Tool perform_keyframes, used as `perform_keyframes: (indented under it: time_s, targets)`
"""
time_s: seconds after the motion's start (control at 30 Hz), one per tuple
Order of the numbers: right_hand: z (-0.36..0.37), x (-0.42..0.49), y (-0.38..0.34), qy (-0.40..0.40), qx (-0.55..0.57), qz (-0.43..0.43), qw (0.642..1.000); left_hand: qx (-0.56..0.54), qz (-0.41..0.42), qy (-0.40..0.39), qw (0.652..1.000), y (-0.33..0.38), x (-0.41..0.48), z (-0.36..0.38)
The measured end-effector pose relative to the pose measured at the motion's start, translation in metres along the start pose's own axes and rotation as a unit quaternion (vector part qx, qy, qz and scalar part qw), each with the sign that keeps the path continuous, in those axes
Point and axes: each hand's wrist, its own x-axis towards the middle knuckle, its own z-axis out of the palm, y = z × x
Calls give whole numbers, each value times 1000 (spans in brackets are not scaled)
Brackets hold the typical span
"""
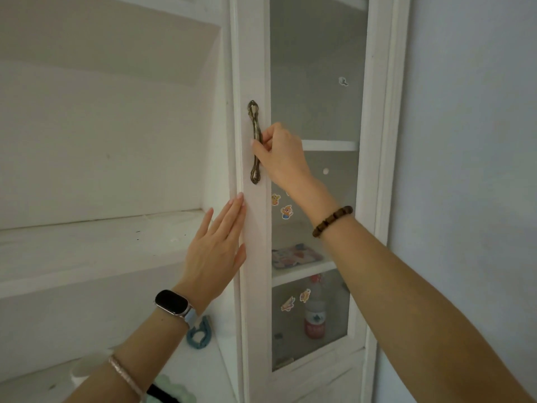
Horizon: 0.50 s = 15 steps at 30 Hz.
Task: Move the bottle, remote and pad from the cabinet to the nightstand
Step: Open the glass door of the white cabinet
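A tall white cabinet door with frosted glass fills the middle of the view. My right hand grips its bronze handle. My left hand lies flat, fingers apart, against the door's left edge below the handle. Behind the glass, a patterned pad lies on a shelf. Below it stands a clear bottle with a red label and red cap. The remote is not visible.
Open white shelves sit to the left. A blue ring-shaped object and a white cup rest on the lower left surface. Cartoon stickers dot the glass. A pale blue wall stands at the right.
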Motion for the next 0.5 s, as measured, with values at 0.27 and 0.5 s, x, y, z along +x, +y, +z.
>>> perform_keyframes:
  time_s: [0.27, 0.5]
  targets:
    - [-24, -20, -7, 6, -21, -12, 1000, -41, 47, 28, 998, 6, -10, -11]
    - [-112, -63, -4, 32, 57, 4, 998, -136, 156, 126, 970, 63, -17, -40]
